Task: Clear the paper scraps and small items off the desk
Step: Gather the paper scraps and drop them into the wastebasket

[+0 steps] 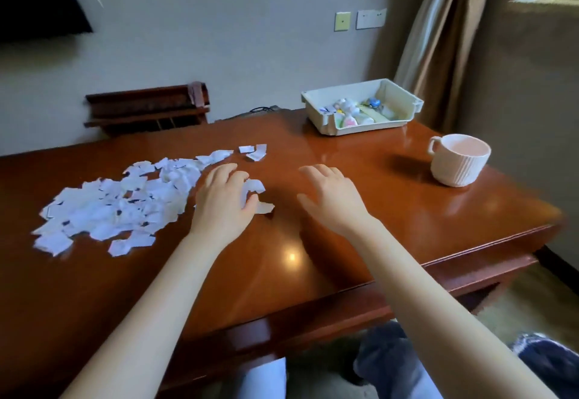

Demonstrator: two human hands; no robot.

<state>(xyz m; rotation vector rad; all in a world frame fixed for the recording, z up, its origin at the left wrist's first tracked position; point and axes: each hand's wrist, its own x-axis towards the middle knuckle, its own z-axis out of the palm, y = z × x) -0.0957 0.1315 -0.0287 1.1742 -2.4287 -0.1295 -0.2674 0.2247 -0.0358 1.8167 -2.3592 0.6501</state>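
Observation:
A wide heap of torn white paper scraps (pixel 125 204) covers the left half of the glossy brown desk (pixel 360 242). A few loose scraps (pixel 255 151) lie apart at the heap's far right end. My left hand (pixel 224 201) rests palm down at the heap's right edge, its curled fingers pressing on a couple of scraps (pixel 255 188). My right hand (pixel 332 198) hovers flat over bare wood to the right, fingers spread, holding nothing.
A white plastic tray (pixel 404 116) with several small colourful items stands at the desk's far right. A white ribbed mug (pixel 459 160) sits near the right edge. A dark wooden rack (pixel 147 110) stands behind the desk, against the wall.

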